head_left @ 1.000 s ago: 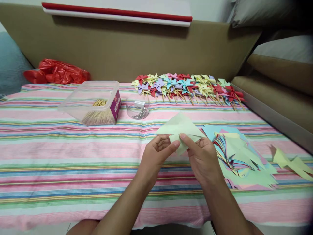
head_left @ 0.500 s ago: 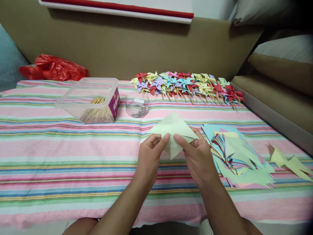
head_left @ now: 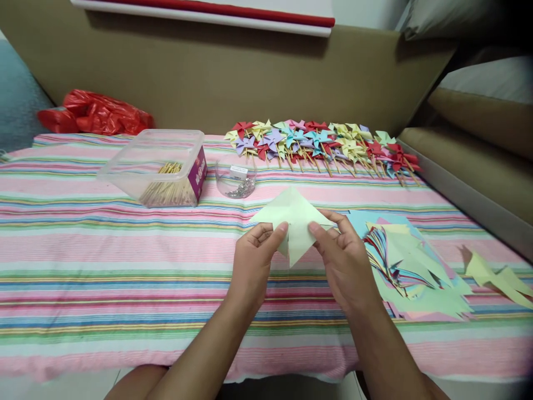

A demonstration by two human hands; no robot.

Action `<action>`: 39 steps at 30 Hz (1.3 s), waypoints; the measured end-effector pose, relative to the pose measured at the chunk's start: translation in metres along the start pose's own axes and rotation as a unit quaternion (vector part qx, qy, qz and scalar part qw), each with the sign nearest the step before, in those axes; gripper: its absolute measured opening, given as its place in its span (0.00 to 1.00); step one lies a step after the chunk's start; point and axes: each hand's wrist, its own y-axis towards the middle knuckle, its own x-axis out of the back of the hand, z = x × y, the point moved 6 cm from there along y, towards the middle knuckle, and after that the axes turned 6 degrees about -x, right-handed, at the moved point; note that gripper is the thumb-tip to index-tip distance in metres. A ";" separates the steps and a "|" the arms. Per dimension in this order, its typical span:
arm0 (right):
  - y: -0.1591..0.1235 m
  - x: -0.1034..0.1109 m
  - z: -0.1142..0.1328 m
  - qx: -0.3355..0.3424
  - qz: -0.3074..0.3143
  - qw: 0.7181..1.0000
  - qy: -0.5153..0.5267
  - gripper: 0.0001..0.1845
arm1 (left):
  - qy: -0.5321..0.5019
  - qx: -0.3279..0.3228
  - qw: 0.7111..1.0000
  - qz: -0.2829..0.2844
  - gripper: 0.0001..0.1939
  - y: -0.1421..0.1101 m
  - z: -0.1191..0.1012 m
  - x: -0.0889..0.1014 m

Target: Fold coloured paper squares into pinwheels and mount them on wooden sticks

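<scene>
A pale green paper square [head_left: 291, 208], turned corner-up and slit in from its corners, is held just above the cloth between both hands. My left hand [head_left: 254, 261] pinches its left side, thumb on top and fingers curled underneath. With thumb and fingers, my right hand [head_left: 341, 255] grips the right side near a slit. The lower corner of the paper points toward me. To the right lies a pile of cut coloured paper [head_left: 412, 266], close to my right hand.
A striped cloth [head_left: 125, 300] covers the surface. A clear plastic box of wooden sticks [head_left: 166, 189] stands left, beside a round clear dish of small metal pieces [head_left: 241, 189]. Finished paper pinwheels [head_left: 316, 141] lie along the back. A red plastic bag [head_left: 100, 114] sits back left; yellow-green scraps [head_left: 495, 278] lie right.
My right thumb has moved right, away from the middle of the paper toward its right side. The left hand keeps its hold. The view has shifted slightly.
</scene>
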 end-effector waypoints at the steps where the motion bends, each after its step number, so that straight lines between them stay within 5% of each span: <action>1: 0.000 0.001 0.002 0.009 0.007 1.000 -0.016 0.20 | -0.001 -0.002 1.000 -0.003 0.14 0.001 0.000 0.001; 8: -0.004 -0.007 0.014 0.156 0.131 0.957 -0.208 0.28 | -0.017 -0.005 0.999 -0.029 0.13 0.008 -0.003 0.009; 14: -0.007 -0.011 0.014 0.187 0.092 0.909 -0.360 0.08 | -0.028 -0.015 0.999 -0.033 0.13 0.006 -0.003 0.009; 27: -0.002 -0.003 0.008 0.121 0.000 0.974 -0.193 0.07 | 0.064 -0.058 0.996 -0.017 0.14 0.000 -0.011 0.002; 39: -0.004 -0.002 0.007 0.103 -0.037 0.970 -0.218 0.10 | 0.094 -0.060 0.994 -0.007 0.13 -0.002 -0.010 0.001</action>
